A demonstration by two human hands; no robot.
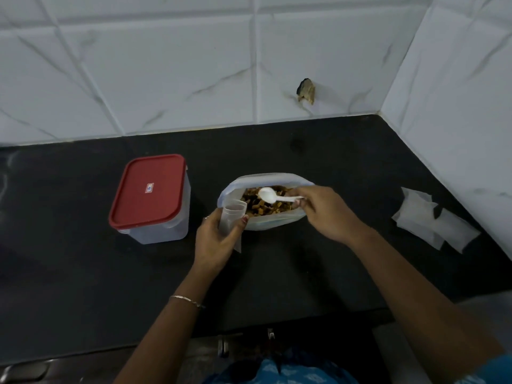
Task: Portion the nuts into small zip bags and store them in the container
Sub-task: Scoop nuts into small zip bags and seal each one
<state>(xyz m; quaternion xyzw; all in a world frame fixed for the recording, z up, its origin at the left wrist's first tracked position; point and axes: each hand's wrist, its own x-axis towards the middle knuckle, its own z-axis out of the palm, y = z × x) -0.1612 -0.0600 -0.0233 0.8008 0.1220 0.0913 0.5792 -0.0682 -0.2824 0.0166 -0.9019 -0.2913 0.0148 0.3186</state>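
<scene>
A large open bag stands near the middle of the black table, its mouth spread wide and brown nuts showing inside. Everything else is placed from this bag.

At its left rim the left hand grips a small clear zip bag – fingers and thumb curled round it, holding it upright with its mouth open and touching the large bag's edge. Whether any nuts are already in it I cannot tell. A thin bracelet sits on that wrist.

From the right side of the large bag the right hand reaches in, pinching the handle of a white plastic spoon. The spoon's bowl lies over the nuts, pointing towards the small zip bag; it looks bare.

Well to the left of the large bag stands a clear plastic container with its red lid closed on top – apart from both hands.

Well to the right of the large bag, by the tiled side wall, a few flat small zip bags lie overlapping on the table
</scene>
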